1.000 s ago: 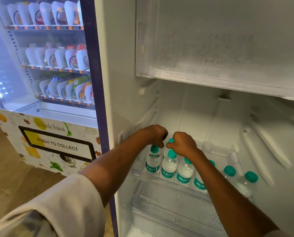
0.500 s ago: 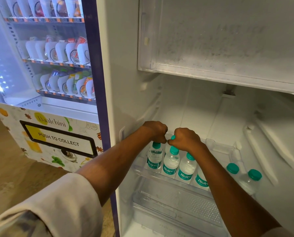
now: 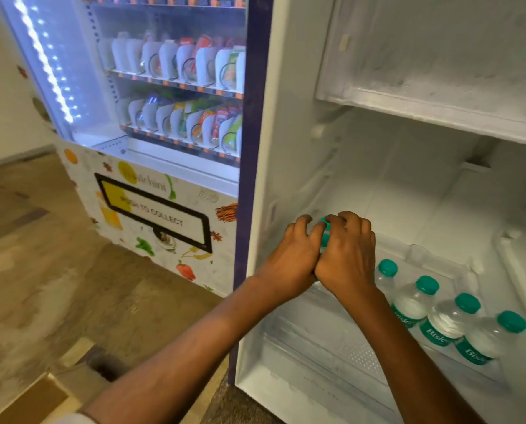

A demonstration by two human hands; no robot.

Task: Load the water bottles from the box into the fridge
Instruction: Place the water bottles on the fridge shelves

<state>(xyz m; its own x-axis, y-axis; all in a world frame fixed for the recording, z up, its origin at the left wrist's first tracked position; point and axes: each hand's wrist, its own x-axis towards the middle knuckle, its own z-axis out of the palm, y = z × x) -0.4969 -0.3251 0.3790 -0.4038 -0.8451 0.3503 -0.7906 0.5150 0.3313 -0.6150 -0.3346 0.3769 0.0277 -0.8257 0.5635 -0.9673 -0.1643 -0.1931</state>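
Four bottles (image 3: 445, 319) are stood on the fridge shelf (image 3: 424, 255); further teal caps (image 3: 325, 223) are gripped under left hand (image 3: 295, 255) and right hand (image 3: 349, 255). Release, then box (image 3: 35, 396), is called for.

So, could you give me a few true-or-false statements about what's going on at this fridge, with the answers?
1. Four water bottles with teal caps stand in a row on the fridge shelf, to the right of the hands. True.
2. The left hand and right hand are far apart. False: they touch side by side, with a teal cap showing between their fingers.
3. The vending machine stands to the right of the fridge. False: it stands to the left of it.
4. A cardboard box sits low on the left, near the floor. True.
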